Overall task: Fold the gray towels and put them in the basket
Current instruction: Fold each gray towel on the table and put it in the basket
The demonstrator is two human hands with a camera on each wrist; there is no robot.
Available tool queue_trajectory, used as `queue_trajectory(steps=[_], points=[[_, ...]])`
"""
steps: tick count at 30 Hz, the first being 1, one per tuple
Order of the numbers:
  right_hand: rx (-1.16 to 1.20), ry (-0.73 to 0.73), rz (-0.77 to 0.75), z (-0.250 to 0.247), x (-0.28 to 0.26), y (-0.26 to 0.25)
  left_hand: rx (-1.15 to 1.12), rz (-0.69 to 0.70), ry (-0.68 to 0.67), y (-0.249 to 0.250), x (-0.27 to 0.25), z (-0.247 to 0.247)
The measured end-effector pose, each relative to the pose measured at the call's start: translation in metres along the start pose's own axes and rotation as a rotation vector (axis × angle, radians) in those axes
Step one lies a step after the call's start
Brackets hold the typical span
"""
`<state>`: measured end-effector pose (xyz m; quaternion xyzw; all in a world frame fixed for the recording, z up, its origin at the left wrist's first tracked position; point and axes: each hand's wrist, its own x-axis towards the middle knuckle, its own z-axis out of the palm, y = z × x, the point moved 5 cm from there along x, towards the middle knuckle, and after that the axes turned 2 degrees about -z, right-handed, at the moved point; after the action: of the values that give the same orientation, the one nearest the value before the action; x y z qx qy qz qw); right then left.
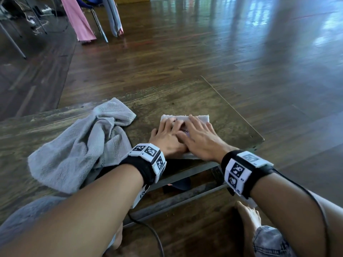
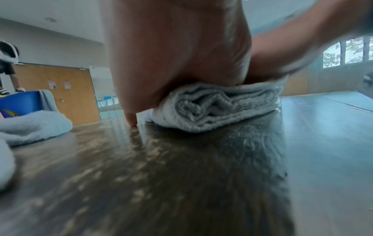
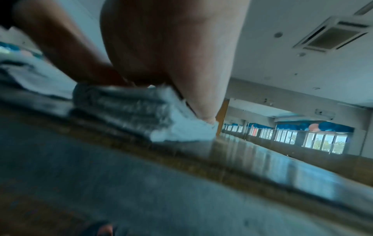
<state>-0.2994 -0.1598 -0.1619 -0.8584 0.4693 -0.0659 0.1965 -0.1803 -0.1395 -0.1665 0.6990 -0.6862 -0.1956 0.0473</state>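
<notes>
A small folded gray towel [image 1: 202,118] lies on the wooden table [image 1: 232,117] near its right end. Both hands lie flat on top of it, side by side: my left hand [image 1: 166,130] on its left half, my right hand [image 1: 199,134] on its right half, fingers straight and spread. The left wrist view shows the folded towel [image 2: 214,105] in several layers under the palm, with one fingertip touching the tabletop beside it. In the blurred right wrist view the folded towel [image 3: 141,110] sits under my right palm. A crumpled gray towel [image 1: 83,145] lies left of the hands. No basket is in view.
The table's right corner [image 1: 259,138] and near edge are close to the hands. Chairs [image 1: 98,21] draped with pink and gray cloth stand far left on the wooden floor. A blue chair [image 2: 22,103] shows behind the crumpled towel. My bare feet [image 1: 248,217] are under the table.
</notes>
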Motion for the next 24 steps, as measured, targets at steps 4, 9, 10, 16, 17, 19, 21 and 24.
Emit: queue_trajectory(steps=[4,9,10,16,17,19,21,24], points=[[0.015,0.014,0.058,0.016,-0.002,0.009,-0.015,-0.05,-0.08,-0.006,0.0,0.003],[0.072,0.062,0.126,0.016,-0.002,0.016,-0.045,-0.082,-0.163,-0.011,0.003,0.005],[0.093,0.062,0.135,0.016,-0.002,0.016,-0.048,-0.094,-0.177,-0.013,0.003,0.005],[0.171,0.047,0.21,0.012,-0.004,0.025,-0.063,-0.118,-0.249,-0.019,0.005,0.004],[0.156,0.042,0.211,0.012,-0.004,0.025,-0.056,-0.113,-0.255,-0.02,0.005,0.004],[0.104,0.043,0.218,0.012,-0.005,0.025,-0.044,-0.103,-0.265,-0.022,0.005,0.004],[0.069,0.043,0.234,0.013,-0.005,0.025,-0.04,-0.097,-0.265,-0.023,0.006,0.004],[0.032,0.033,0.235,0.013,-0.004,0.025,-0.034,-0.097,-0.267,-0.026,0.007,0.003]])
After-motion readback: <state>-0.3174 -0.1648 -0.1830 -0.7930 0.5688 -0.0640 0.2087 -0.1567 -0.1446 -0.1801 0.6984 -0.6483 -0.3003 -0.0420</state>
